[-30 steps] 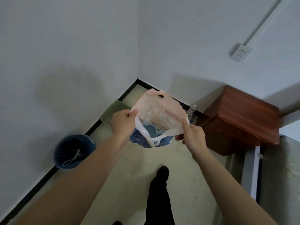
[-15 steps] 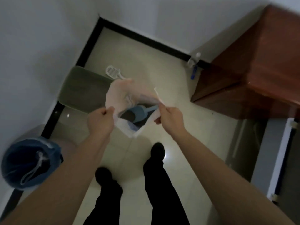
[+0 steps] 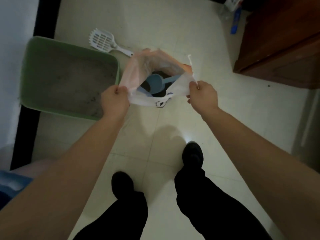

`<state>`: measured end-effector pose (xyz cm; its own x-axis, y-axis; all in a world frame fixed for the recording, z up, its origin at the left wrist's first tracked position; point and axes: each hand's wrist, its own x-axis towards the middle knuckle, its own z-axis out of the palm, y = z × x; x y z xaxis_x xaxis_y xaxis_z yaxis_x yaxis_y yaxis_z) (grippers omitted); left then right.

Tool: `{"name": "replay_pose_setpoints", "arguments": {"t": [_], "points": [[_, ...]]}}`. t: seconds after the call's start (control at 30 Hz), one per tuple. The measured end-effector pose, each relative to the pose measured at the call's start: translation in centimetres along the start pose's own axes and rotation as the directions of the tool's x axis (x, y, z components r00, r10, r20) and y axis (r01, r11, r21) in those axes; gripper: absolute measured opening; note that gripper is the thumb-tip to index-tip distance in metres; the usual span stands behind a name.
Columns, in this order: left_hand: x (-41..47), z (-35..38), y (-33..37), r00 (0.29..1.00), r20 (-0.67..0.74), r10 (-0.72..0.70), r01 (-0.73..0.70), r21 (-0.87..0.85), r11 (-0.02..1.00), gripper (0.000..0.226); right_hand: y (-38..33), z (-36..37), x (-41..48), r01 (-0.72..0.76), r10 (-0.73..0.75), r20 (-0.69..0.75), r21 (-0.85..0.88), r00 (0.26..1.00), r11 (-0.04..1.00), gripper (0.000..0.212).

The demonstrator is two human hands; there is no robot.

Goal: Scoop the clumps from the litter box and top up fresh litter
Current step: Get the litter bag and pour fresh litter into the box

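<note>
Head | left hand, right hand pinch bag rim | blue scoop inside | litter box holds grey litter

bag: my left hand and right hand have pulled its mouth wider than a second ago.
blue scoop: now shows inside the bag.
litter box: now fully in view, grey litter showing.
bin: slid to the lower left corner.
feet: both now in view.

Home corner: litter box, wooden cabinet
</note>
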<state>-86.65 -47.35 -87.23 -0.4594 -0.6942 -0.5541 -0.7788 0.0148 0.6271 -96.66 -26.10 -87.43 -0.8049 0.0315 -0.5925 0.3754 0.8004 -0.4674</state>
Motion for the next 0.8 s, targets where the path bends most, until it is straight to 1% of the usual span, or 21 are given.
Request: {"name": "replay_pose_setpoints", "arguments": {"t": [0.03, 0.1, 0.13, 0.17, 0.2, 0.27, 0.3, 0.37, 0.4, 0.43, 0.47, 0.5, 0.53, 0.57, 0.6, 0.63, 0.67, 0.7, 0.73, 0.8], "points": [[0.2, 0.0, -0.1, 1.0, 0.015, -0.017, 0.018, -0.049, 0.999, 0.017, 0.1, 0.4, 0.1, 0.011, -0.01, -0.039, 0.032, 0.999, 0.999, 0.042], [0.5, 0.0, -0.3, 0.995, 0.076, -0.07, 0.082, -0.178, 0.981, 0.018, -0.4, 0.6, 0.0, 0.107, -0.098, -0.124, 0.069, 0.988, 0.992, 0.057], [0.6, 0.1, -0.2, 0.988, 0.122, -0.097, 0.126, -0.26, 0.957, 0.02, -0.8, 0.7, 0.1, 0.177, -0.162, -0.163, 0.077, 0.973, 0.981, 0.059], [0.9, 0.1, 0.0, 0.979, 0.166, -0.121, 0.169, -0.322, 0.932, 0.022, -1.3, 0.7, 0.3, 0.239, -0.222, -0.185, 0.074, 0.957, 0.968, 0.056], [1.2, 0.3, 0.2, 0.97, 0.201, -0.133, 0.2, -0.359, 0.912, 0.022, -1.8, 0.6, 0.8, 0.285, -0.27, -0.188, 0.061, 0.944, 0.956, 0.05], [2.1, 0.8, 0.5, 0.96, 0.247, -0.132, 0.218, -0.365, 0.905, 0.015, -3.0, 0.3, 2.0, 0.347, -0.347, -0.148, -0.026, 0.926, 0.937, 0.04], [2.7, 1.0, 0.8, 0.953, 0.277, -0.125, 0.226, -0.371, 0.901, 0.017, -3.4, 0.1, 2.4, 0.368, -0.374, -0.126, -0.066, 0.919, 0.927, 0.038], [3.9, 1.7, 1.2, 0.909, 0.395, -0.132, 0.298, -0.395, 0.869, 0.019, -3.7, 0.1, 3.4, 0.371, -0.377, -0.1, -0.074, 0.921, 0.926, 0.042], [4.5, 2.1, 1.4, 0.881, 0.457, -0.124, 0.333, -0.411, 0.849, 0.021, -3.9, 0.0, 3.9, 0.338, -0.338, -0.081, -0.022, 0.937, 0.941, 0.045], [5.1, 2.4, 1.6, 0.852, 0.51, -0.121, 0.373, -0.428, 0.823, 0.023, -4.0, 0.0, 4.6, 0.271, -0.268, -0.04, 0.11, 0.963, 0.956, 0.045], [5.6, 2.7, 1.9, 0.818, 0.564, -0.115, 0.424, -0.456, 0.783, 0.025, -4.2, 0.1, 5.5, 0.151, -0.17, 0.037, 0.304, 0.985, 0.941, 0.042], [5.9, 2.9, 2.1, 0.783, 0.613, -0.103, 0.478, -0.489, 0.73, 0.026, -4.3, 0.4, 6.2, 0.004, -0.087, 0.149, 0.489, 0.985, 0.872, 0.037], [6.3, 3.1, 2.1, 0.749, 0.658, -0.081, 0.533, -0.525, 0.664, 0.028, -4.2, 1.1, 7.0, -0.137, -0.043, 0.262, 0.629, 0.964, 0.766, 0.033], [6.8, 3.3, 2.2, 0.726, 0.686, -0.05, 0.567, -0.557, 0.607, 0.032, -3.9, 2.0, 8.0, -0.254, -0.033, 0.356, 0.727, 0.934, 0.638, 0.03], [7.4, 3.7, 1.9, 0.712, 0.701, -0.03, 0.601, -0.587, 0.541, 0.041, -3.4, 2.9, 8.9, -0.363, -0.038, 0.441, 0.781, 0.897, 0.508, 0.028], [8.0, 4.1, 1.5, 0.703, 0.71, -0.029, 0.629, -0.602, 0.493, 0.047, -2.7, 3.8, 9.6, -0.46, -0.036, 0.517, 0.789, 0.855, 0.408, 0.029], [8.6, 4.4, 1.1, 0.701, 0.712, -0.024, 0.637, -0.611, 0.47, 0.044, -2.0, 4.6, 10.3, -0.526, -0.028, 0.571, 0.773, 0.82, 0.354, 0.035], [9.2, 4.7, 0.6, 0.698, 0.716, -0.024, 0.639, -0.607, 0.473, 0.036, -1.4, 4.9, 10.9, -0.56, -0.035, 0.604, 0.758, 0.797, 0.334, 0.04], [9.8, 4.9, 0.0, 0.693, 0.721, -0.016, 0.639, -0.603, 0.478, 0.036, -1.1, 4.7, 11.1, -0.561, -0.048, 0.608, 0.757, 0.793, 0.335, 0.041], [10.8, 5.2, -1.1, 0.681, 0.732, 0.011, 0.645, -0.607, 0.464, 0.043, -0.6, 4.7, 11.3, -0.523, -0.07, 0.575, 0.783, 0.815, 0.337, 0.044]]}}
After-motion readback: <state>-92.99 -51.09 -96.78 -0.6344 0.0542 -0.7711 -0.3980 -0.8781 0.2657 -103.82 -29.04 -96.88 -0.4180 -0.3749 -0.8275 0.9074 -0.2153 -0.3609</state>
